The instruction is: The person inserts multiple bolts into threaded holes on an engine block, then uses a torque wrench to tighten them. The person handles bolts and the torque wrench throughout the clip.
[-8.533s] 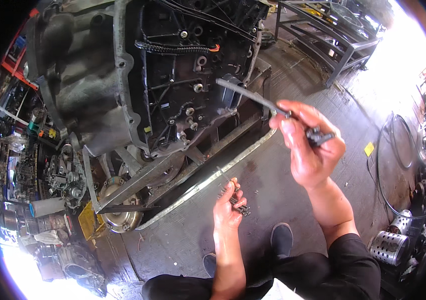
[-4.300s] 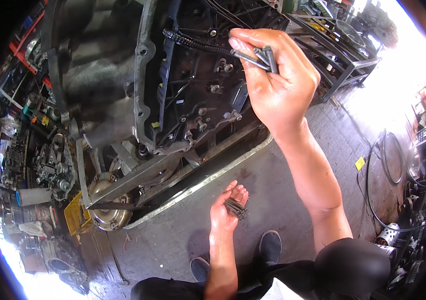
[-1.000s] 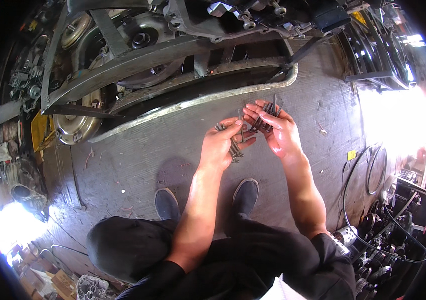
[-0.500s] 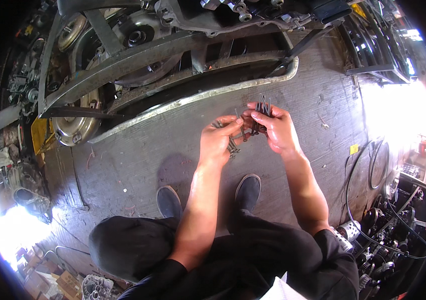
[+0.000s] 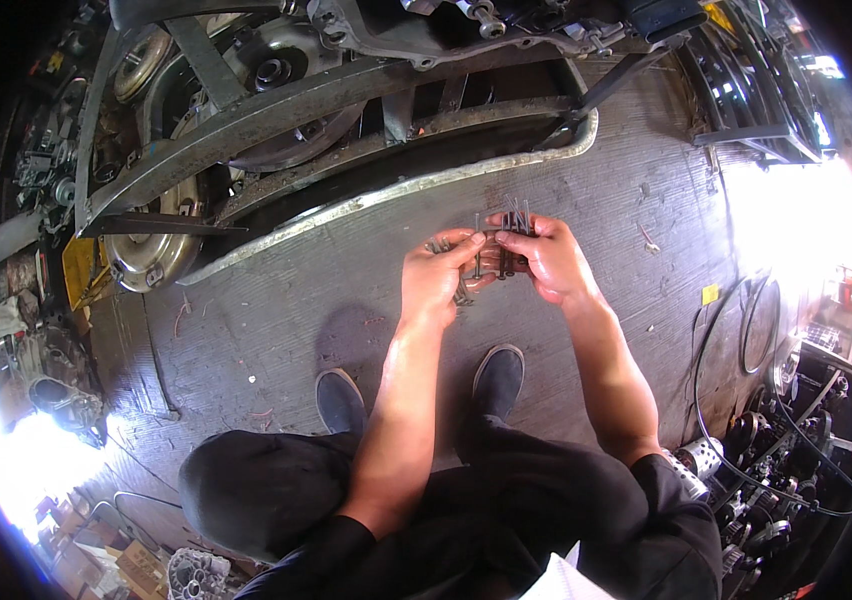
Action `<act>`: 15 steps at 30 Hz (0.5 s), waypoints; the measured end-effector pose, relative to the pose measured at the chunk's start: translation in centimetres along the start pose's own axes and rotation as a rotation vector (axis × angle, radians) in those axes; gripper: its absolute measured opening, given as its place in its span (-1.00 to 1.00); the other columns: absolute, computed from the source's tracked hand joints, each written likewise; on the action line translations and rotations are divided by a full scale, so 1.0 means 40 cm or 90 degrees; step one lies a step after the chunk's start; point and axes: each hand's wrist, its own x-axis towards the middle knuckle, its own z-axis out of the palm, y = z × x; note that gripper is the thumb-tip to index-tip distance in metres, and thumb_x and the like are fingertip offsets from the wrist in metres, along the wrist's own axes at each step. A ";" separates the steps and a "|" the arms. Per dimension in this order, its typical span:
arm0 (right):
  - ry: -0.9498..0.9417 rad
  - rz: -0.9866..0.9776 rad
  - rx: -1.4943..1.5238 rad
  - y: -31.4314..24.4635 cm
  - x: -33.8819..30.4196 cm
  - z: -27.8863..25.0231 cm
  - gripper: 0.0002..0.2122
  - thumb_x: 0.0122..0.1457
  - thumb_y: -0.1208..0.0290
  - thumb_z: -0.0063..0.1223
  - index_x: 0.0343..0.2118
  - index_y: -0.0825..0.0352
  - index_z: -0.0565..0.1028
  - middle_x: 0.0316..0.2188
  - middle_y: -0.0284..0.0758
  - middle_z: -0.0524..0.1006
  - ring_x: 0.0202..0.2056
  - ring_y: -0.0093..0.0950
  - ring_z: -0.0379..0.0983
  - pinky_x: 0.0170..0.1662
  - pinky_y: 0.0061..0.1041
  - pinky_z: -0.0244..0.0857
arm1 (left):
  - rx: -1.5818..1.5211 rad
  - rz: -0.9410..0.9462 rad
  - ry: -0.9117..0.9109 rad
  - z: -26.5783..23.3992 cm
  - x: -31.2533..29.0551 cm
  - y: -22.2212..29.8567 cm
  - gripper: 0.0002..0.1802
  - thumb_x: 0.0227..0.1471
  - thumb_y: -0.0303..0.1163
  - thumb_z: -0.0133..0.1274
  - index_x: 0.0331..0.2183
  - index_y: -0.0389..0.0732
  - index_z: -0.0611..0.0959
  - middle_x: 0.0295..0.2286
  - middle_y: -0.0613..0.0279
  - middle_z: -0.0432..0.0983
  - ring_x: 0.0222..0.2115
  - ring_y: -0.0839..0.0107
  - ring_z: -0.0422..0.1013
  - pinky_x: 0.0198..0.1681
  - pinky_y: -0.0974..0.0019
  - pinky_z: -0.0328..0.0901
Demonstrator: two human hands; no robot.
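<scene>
Long thin metal bolts fill both of my hands, held out over the floor in front of my feet. My left hand point(image 5: 436, 280) is closed around several bolts, and its thumb pinches one upright bolt point(image 5: 478, 255) at the fingertips. Close beside it, my right hand point(image 5: 551, 262) grips a bundle of bolts point(image 5: 508, 262) with their heads down and shanks pointing up. The fingertips of the two hands nearly meet; whether they touch I cannot tell. Palms and fingers hide part of the bolts. The skin looks wet or oily.
Ahead stands a metal frame point(image 5: 246, 125) above a long tray point(image 5: 386, 190), with round metal parts point(image 5: 151, 245) at its left. A black rack point(image 5: 746, 135) is at far right. A cable point(image 5: 698, 400) and piled gears point(image 5: 766, 480) lie at right. My shoes point(image 5: 498, 382) rest on the floor.
The bolts in my right hand have shifted slightly left and stand closer to my left fingertips. The single bolt in my left hand is more upright.
</scene>
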 end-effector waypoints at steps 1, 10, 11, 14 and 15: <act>0.004 -0.002 0.018 0.001 0.000 0.000 -0.77 0.31 0.62 0.05 0.00 0.51 0.53 -0.24 -0.15 0.66 -0.27 -0.37 0.66 -0.14 -0.34 0.60 | 0.005 -0.017 0.009 0.003 -0.006 0.002 -0.77 0.17 -0.45 0.24 -0.17 -0.39 0.64 -0.43 0.16 0.61 -0.44 0.41 0.57 -0.42 0.24 0.56; -0.012 0.002 0.011 -0.013 -0.012 -0.001 -0.78 0.30 0.63 0.07 -0.02 0.54 0.49 -0.26 -0.11 0.65 -0.27 -0.33 0.65 -0.14 -0.35 0.58 | 0.137 -0.029 0.017 -0.005 -0.001 0.017 -0.79 0.19 -0.34 0.23 -0.22 -0.28 0.63 -0.48 0.26 0.53 -0.48 0.49 0.47 -0.55 0.32 0.46; -0.009 0.009 -0.001 -0.015 -0.012 -0.004 -0.78 0.30 0.63 0.06 -0.01 0.55 0.49 -0.27 -0.10 0.65 -0.27 -0.33 0.65 -0.14 -0.36 0.58 | 0.161 -0.031 0.019 -0.007 0.001 0.016 -0.78 0.18 -0.33 0.24 -0.24 -0.27 0.63 -0.48 0.26 0.53 -0.48 0.49 0.47 -0.57 0.34 0.43; -0.011 0.012 -0.011 -0.018 -0.007 -0.012 -0.77 0.31 0.64 0.05 0.00 0.54 0.48 -0.26 -0.10 0.65 -0.28 -0.32 0.65 -0.13 -0.35 0.58 | 0.204 -0.006 0.027 -0.005 0.000 0.013 -0.77 0.16 -0.33 0.26 -0.26 -0.28 0.63 -0.46 0.24 0.55 -0.46 0.49 0.48 -0.60 0.36 0.34; -0.011 0.000 -0.016 -0.016 -0.004 -0.015 -0.76 0.31 0.63 0.05 0.02 0.53 0.49 -0.25 -0.10 0.66 -0.27 -0.32 0.66 -0.11 -0.35 0.59 | 0.213 -0.009 0.030 -0.005 -0.002 0.015 -0.78 0.15 -0.33 0.27 -0.27 -0.28 0.63 -0.48 0.25 0.55 -0.47 0.49 0.49 -0.60 0.37 0.33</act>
